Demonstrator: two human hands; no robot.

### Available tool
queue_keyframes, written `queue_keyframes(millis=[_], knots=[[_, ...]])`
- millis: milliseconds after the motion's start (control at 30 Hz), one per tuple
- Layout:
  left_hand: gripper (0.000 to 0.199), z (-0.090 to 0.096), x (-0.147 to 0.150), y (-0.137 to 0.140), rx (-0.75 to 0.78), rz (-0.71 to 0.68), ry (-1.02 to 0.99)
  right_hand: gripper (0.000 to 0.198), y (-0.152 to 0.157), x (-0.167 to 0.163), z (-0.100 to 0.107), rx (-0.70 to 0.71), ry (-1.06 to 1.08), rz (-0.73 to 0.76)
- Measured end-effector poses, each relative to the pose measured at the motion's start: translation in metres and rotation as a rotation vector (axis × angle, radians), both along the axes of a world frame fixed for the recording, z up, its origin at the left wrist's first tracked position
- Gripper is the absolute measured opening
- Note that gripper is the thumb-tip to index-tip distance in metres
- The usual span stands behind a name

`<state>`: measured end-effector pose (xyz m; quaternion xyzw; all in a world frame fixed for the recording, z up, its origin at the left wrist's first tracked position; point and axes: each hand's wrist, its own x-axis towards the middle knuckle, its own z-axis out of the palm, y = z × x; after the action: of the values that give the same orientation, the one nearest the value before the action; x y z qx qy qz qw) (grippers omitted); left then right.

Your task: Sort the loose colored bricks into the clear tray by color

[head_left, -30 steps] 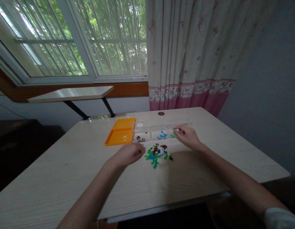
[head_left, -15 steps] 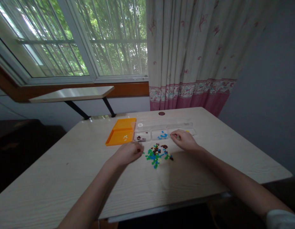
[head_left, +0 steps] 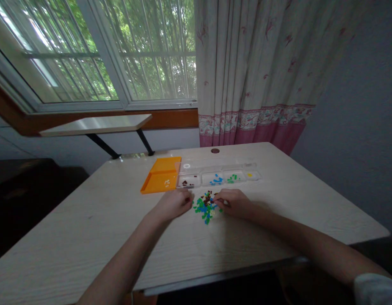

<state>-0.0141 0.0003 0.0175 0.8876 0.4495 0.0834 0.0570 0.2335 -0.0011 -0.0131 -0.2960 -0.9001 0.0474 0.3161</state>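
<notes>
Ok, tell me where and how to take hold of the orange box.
Take the orange box by the left wall of its near half, coming from the left. That side looks free, while the clear tray sits close along the right. It lies open, with loose white pieces inside, so keeping it level seems wise.

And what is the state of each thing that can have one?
Orange box: open, pale pieces inside
Clear tray: open, coloured pieces inside
Pile of pieces: loose, mixed colours
Left hand: curled, beside pile
Right hand: at pile, grip unclear
Curtain: hanging down
Window: unclear whether shut
</notes>
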Motion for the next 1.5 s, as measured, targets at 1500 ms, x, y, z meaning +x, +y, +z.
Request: queue_keyframes(millis=[1500], knots=[[0.019,0.002,0.002,-0.004,-0.054,-0.107,-0.115,0.012,0.026,0.037,0.015,0.302,0.345,-0.281]])
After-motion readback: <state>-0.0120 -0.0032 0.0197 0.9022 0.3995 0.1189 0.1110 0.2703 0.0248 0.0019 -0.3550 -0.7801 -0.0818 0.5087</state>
